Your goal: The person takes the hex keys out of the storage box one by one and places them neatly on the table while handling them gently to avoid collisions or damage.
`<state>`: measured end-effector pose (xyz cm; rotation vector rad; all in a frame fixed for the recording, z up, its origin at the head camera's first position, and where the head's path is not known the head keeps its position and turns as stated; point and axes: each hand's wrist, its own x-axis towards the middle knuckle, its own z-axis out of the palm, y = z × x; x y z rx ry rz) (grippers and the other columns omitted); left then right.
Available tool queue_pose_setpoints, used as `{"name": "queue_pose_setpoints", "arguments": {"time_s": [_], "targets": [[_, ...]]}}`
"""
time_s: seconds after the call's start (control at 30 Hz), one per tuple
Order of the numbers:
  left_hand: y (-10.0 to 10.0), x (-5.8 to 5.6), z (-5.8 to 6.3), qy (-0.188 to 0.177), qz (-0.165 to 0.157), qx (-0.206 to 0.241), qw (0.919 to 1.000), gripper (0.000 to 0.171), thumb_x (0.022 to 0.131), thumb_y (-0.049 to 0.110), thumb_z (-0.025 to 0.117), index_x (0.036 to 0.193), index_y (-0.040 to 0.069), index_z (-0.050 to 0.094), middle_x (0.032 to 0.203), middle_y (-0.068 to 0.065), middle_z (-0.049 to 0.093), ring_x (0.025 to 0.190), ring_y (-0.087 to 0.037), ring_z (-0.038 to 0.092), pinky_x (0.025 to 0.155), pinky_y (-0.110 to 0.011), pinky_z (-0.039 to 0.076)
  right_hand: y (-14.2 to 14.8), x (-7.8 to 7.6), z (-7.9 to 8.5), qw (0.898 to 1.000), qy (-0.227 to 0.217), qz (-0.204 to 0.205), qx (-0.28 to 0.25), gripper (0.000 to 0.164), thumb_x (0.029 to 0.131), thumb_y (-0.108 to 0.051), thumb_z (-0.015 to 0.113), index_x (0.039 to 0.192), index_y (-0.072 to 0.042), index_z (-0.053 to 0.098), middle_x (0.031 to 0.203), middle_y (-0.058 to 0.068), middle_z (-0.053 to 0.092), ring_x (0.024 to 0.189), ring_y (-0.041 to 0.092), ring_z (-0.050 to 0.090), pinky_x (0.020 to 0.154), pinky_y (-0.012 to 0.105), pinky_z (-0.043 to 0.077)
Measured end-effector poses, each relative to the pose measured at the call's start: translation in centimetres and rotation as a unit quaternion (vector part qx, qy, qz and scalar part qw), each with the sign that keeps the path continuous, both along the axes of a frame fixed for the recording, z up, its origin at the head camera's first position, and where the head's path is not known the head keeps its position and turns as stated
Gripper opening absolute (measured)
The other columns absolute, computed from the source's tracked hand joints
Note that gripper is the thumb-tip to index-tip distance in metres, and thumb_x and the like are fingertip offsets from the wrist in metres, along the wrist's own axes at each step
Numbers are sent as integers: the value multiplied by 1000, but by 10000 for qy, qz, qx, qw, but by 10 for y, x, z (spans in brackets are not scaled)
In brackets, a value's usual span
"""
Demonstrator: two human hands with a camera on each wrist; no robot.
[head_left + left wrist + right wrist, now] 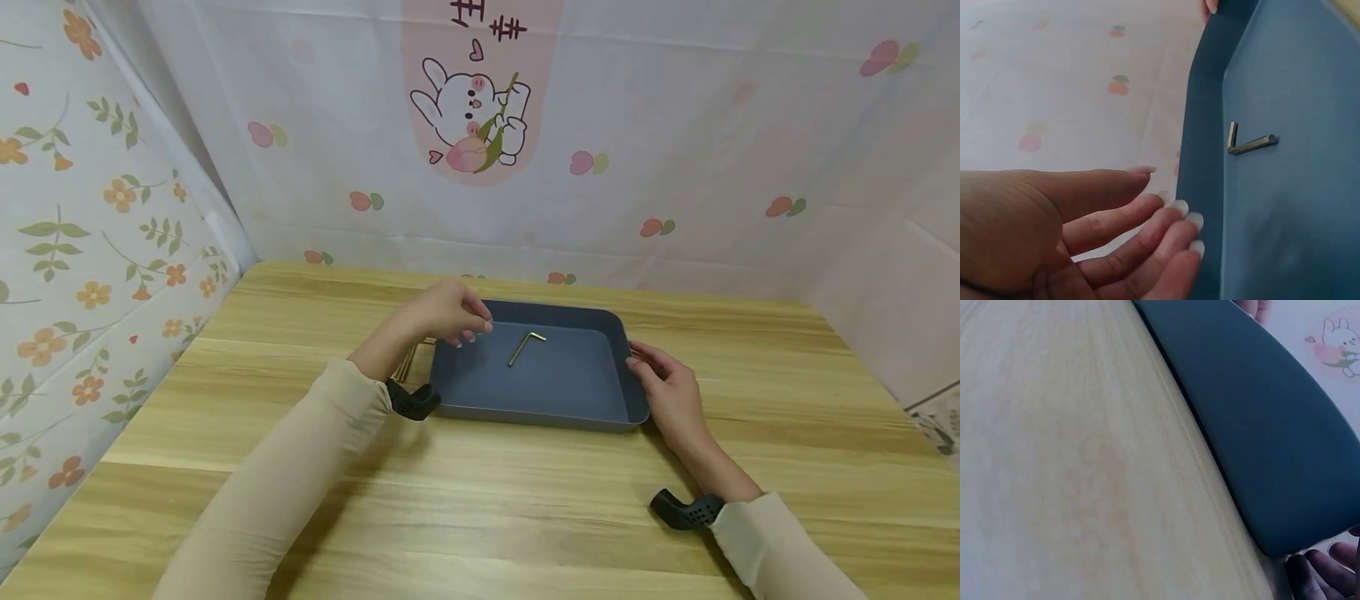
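Observation:
A gold-coloured hex key with a bent short end lies inside a shallow blue-grey tray. Over the tray's left end hovers my left hand; the left wrist view shows its loosely bent fingers with nothing between them. My right hand holds the tray's right side, thumb at the rim and the other fingers outside the wall. Only some of those fingertips show at the tray's corner in the right wrist view. Several thin gold-coloured rods lie just left of the tray, partly hidden by my left wrist.
The tray stands on a wood-grain table. Behind it hangs a white cloth printed with a rabbit and fruit, and a floral cloth closes off the left side. Black bands sit on both wrists.

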<state>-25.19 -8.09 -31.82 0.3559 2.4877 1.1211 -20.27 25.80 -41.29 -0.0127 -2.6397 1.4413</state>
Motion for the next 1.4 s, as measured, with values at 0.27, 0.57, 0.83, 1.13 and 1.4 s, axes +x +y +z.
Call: {"name": "queue_pose_setpoints", "arguments": {"time_s": [0.27, 0.57, 0.83, 1.13, 1.4], "targets": [[15, -15, 8, -285, -192, -487, 9982, 28, 100, 12, 63, 125, 0, 67, 121, -20, 71, 81, -19, 67, 83, -38, 63, 0, 1, 1, 9999, -53, 3, -91, 50, 105, -39, 52, 147, -12, 54, 144, 15, 60, 102, -17, 51, 85, 1, 43], [39, -22, 3, -811, 46, -449, 9957, 26, 96, 4, 66, 121, -3, 67, 116, -20, 73, 74, -17, 63, 89, -41, 62, 1, 1, 0, 9999, -47, 14, -88, 50, 105, -39, 52, 147, -12, 54, 141, 16, 61, 101, -15, 52, 84, 2, 44], [52, -29, -6, -1262, 45, -222, 9917, 33, 96, -2, 64, 129, -3, 64, 117, -19, 71, 80, -19, 63, 93, -38, 61, 2, -1, -2, 10000, -8, -36, 2, 49, 105, -39, 53, 146, -12, 55, 139, 15, 63, 100, -16, 52, 84, 3, 44], [61, -31, -13, -1399, 212, -152, 9898, 34, 96, -4, 63, 130, -2, 65, 126, -22, 67, 101, -29, 66, 92, -38, 61, 0, -2, -1, 10000, -13, -45, 12, 48, 105, -39, 52, 146, -12, 56, 139, 14, 63, 101, -15, 52, 85, 3, 44], [75, -32, -19, -783, 307, -643, 9944, 28, 93, -3, 67, 121, 1, 69, 89, -8, 62, 69, -17, 59, 69, -30, 59, 0, -1, -2, 10000, -17, -71, 1, 49, 105, -39, 52, 146, -12, 56, 140, 14, 62, 101, -16, 52, 85, 2, 44]]}}
